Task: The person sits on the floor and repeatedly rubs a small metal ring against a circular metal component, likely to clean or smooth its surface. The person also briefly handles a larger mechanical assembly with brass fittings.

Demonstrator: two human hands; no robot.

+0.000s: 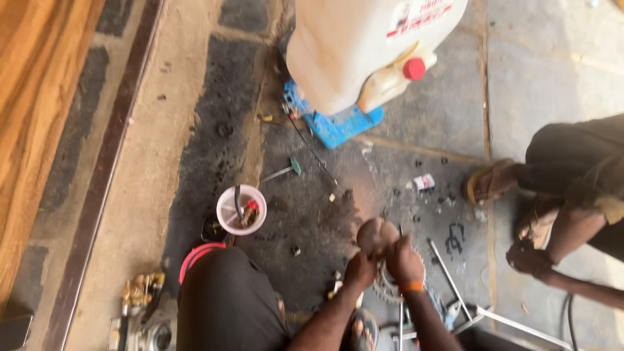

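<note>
So, a round brownish part [377, 236] is gripped by both hands low in the middle of the view, just above a toothed metal ring [389, 289] that sits on the oily floor [214, 110]. The left hand [361, 268] is closed around the part's near-left side and the right hand [404, 261], with an orange band at the wrist, is clamped on its near-right side. It looks like it's being held that way so one hand steadies it while the other works on it, though exactly what kind of part it is can't be made out through the blur.

To the left of the hands, a small white cup [241, 210] has been set on the floor within easy reach. A dark curved piece and something small and red are kept inside it, probably loose bits parked there so they don't get lost.

At the far side, a big white plastic tank [351, 52] with a red cap [414, 68] is stood on a blue base [341, 125]. What's inside it can't be seen. A small green-headed tool [284, 171] is left lying between the tank and the cup.

Near the bottom left, a brass pump fitting [140, 292] is parked beside the person's knee. Over on the right, another person's hand [528, 258] and sandalled foot [491, 182] are seen, well apart from the part being held.
</note>
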